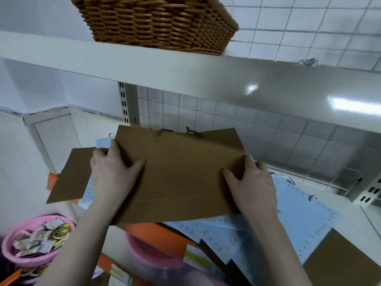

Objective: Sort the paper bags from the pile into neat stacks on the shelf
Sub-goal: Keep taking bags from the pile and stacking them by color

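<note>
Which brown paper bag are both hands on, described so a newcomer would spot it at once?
Start at the wicker basket on the upper shelf and drop to the level below. The brown bag lies flat there, gripped by the left hand and right hand. Unlike the blue dotted bags beneath, it is plain brown with brown cord handles.

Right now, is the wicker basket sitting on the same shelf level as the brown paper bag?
No, the wicker basket sits on the upper shelf, while the brown paper bag is held below it.
</note>
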`<state>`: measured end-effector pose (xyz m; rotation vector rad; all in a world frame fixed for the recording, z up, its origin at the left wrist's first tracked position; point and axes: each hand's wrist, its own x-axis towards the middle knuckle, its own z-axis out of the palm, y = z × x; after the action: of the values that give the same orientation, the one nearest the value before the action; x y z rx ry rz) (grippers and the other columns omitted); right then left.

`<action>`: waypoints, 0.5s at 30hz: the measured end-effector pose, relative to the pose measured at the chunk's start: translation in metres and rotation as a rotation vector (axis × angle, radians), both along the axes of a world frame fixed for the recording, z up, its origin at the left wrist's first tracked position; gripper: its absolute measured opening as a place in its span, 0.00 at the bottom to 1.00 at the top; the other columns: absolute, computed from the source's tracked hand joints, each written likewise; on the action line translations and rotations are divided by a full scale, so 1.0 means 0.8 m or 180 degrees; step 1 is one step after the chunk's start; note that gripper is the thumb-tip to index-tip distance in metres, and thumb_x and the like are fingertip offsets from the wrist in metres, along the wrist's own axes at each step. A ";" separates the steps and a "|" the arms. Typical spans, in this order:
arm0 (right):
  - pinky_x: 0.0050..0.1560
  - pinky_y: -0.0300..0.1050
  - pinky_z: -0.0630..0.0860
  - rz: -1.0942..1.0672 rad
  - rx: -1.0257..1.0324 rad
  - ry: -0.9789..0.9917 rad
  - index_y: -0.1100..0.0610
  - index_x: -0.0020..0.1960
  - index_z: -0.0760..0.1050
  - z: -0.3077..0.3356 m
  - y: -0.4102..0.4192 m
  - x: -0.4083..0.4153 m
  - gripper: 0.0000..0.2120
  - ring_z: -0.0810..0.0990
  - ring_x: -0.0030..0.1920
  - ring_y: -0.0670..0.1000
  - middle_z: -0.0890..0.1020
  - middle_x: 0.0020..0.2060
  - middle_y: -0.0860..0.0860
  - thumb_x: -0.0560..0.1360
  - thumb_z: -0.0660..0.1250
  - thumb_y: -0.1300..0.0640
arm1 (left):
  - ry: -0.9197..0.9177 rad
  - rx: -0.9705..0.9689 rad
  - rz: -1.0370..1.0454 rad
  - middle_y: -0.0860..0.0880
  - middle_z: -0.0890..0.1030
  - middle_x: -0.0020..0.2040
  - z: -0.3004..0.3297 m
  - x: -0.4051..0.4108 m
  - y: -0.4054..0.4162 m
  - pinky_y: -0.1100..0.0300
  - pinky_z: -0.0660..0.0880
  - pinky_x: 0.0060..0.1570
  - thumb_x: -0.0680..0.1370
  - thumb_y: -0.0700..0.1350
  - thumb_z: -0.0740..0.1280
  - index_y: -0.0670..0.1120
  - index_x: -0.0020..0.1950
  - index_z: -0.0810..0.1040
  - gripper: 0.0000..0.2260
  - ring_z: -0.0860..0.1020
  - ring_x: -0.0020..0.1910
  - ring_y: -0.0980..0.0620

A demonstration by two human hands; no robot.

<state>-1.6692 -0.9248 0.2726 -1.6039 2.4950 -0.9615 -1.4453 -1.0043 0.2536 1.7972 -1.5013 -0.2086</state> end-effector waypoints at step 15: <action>0.55 0.47 0.63 -0.0686 -0.0114 0.0344 0.58 0.63 0.69 -0.022 0.217 0.015 0.21 0.70 0.56 0.58 0.73 0.54 0.56 0.76 0.62 0.47 | -0.0436 -0.0146 -0.0736 0.32 0.69 0.57 -0.010 -0.012 0.157 0.42 0.67 0.57 0.67 0.57 0.74 0.37 0.67 0.66 0.37 0.67 0.58 0.34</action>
<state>-1.6572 -0.7515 0.2550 -1.4556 2.7859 -0.9693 -1.4550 -0.8786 0.2459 1.6278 -1.7978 -0.1654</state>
